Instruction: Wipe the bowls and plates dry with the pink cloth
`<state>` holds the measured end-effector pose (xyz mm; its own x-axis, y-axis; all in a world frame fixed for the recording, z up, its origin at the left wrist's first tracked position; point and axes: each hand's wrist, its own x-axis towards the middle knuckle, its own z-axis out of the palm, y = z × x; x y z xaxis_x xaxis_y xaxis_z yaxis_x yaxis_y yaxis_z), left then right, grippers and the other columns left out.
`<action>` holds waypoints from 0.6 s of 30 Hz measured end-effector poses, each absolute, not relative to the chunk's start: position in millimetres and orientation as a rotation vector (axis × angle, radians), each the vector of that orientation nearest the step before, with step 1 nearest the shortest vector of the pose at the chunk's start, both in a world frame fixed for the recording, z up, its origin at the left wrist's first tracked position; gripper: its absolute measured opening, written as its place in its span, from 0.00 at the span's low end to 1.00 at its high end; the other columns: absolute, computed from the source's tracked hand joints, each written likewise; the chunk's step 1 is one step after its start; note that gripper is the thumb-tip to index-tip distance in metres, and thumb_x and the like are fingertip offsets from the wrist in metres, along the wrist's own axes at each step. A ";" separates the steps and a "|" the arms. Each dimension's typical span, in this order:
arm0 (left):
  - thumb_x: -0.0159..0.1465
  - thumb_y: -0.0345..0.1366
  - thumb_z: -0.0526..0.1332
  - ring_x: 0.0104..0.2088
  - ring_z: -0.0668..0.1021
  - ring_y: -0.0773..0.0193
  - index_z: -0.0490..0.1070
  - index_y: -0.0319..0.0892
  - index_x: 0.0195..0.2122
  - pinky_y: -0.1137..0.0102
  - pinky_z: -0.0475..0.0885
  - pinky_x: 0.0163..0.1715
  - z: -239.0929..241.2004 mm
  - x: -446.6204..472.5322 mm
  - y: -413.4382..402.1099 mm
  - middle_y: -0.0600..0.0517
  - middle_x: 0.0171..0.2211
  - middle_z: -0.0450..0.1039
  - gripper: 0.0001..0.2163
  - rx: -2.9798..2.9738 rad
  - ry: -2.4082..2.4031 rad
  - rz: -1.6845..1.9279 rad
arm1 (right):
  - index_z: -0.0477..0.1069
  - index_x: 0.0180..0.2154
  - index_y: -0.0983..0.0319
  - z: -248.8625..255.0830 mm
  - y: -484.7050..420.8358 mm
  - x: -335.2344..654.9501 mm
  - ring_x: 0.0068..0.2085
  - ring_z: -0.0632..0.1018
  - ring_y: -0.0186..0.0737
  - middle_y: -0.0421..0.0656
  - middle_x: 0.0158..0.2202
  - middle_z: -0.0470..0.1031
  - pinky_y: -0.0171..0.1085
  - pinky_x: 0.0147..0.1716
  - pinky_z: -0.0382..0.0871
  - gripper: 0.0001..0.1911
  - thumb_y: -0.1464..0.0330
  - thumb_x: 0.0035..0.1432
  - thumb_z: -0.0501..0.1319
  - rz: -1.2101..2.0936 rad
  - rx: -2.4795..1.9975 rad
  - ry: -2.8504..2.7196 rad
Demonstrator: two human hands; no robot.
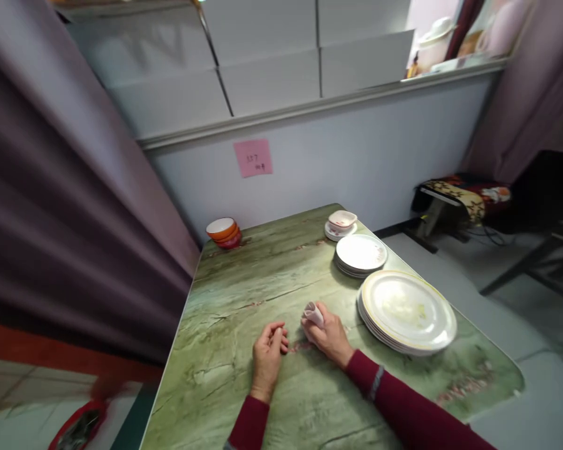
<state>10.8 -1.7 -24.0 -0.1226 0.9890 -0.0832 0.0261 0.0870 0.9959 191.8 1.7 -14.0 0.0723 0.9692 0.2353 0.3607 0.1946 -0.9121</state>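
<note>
My right hand (328,334) is closed round a pale pinkish cloth (313,314), bunched or rolled, whose top end sticks out past the fingers. It is over the middle of the green marbled table (216,375), just left of the large plates. My left hand (267,353) is beside it, fingers loosely curled and slightly apart, with nothing visible in them. To the right stand a stack of large oval plates (408,310) with yellow rims, a stack of smaller round plates (360,252), and a small squarish dish (342,219) on small saucers (340,233).
Orange and red bowls (223,231) are stacked at the far left table corner. A pink note (253,158) hangs on the wall behind. Purple curtain (75,156) borders the left side. Beyond the right edge are a patterned cloth (473,194) and dark furniture.
</note>
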 end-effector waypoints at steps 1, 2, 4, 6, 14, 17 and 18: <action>0.56 0.49 0.66 0.24 0.74 0.68 0.75 0.40 0.39 0.74 0.71 0.23 -22.6 12.4 -2.2 0.51 0.29 0.75 0.18 1.133 1.361 1.212 | 0.69 0.39 0.60 -13.8 0.7 193.6 0.27 0.75 0.36 0.38 0.28 0.75 0.32 0.29 0.65 0.10 0.60 0.59 0.59 0.768 -1.338 -1.434; 0.56 0.49 0.66 0.24 0.74 0.68 0.75 0.40 0.39 0.73 0.71 0.23 -21.2 14.0 -2.5 0.51 0.29 0.75 0.17 1.151 1.366 1.207 | 0.68 0.39 0.60 -13.5 -1.7 195.2 0.28 0.74 0.36 0.38 0.28 0.75 0.32 0.30 0.65 0.11 0.60 0.59 0.60 0.761 -1.331 -1.415; 0.57 0.48 0.66 0.25 0.74 0.67 0.74 0.41 0.39 0.72 0.72 0.24 -18.5 17.1 -3.5 0.51 0.29 0.75 0.17 1.185 1.374 1.208 | 0.68 0.37 0.59 -12.5 -11.5 197.9 0.28 0.74 0.36 0.38 0.28 0.74 0.32 0.31 0.65 0.10 0.60 0.59 0.60 0.744 -1.295 -1.436; 0.56 0.48 0.66 0.25 0.75 0.66 0.75 0.41 0.39 0.72 0.73 0.25 -16.3 19.6 -4.8 0.51 0.30 0.75 0.17 1.216 1.387 1.215 | 0.69 0.35 0.59 -10.3 -28.0 201.1 0.28 0.74 0.36 0.38 0.27 0.74 0.32 0.31 0.65 0.07 0.62 0.59 0.60 0.744 -1.232 -1.511; 0.54 0.53 0.64 0.22 0.74 0.65 0.73 0.42 0.33 0.72 0.70 0.21 -12.0 27.6 1.4 0.52 0.26 0.73 0.18 1.296 1.530 1.175 | 0.76 0.42 0.59 27.5 -105.7 286.3 0.33 0.79 0.38 0.44 0.36 0.81 0.32 0.34 0.71 0.11 0.62 0.60 0.61 0.633 -1.220 -1.433; 0.54 0.52 0.64 0.22 0.73 0.63 0.71 0.44 0.28 0.72 0.67 0.20 -8.1 51.2 12.1 0.54 0.22 0.71 0.16 1.357 1.545 1.132 | 0.77 0.43 0.60 46.3 -113.8 360.0 0.36 0.80 0.41 0.45 0.38 0.81 0.34 0.38 0.72 0.17 0.55 0.59 0.63 0.361 -1.523 -1.201; 0.54 0.52 0.64 0.23 0.74 0.62 0.71 0.44 0.27 0.71 0.68 0.22 -6.0 64.5 15.5 0.54 0.21 0.71 0.15 1.389 1.534 1.115 | 0.77 0.43 0.60 49.0 -114.1 384.1 0.35 0.80 0.42 0.46 0.38 0.81 0.34 0.36 0.71 0.19 0.53 0.58 0.63 0.268 -1.667 -1.072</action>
<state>64.5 15.5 -6.0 -0.1081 0.9940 0.0135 0.3197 0.0219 0.9473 384.1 -114.1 49.0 0.5680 0.7542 0.3294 0.5107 -0.0091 -0.8597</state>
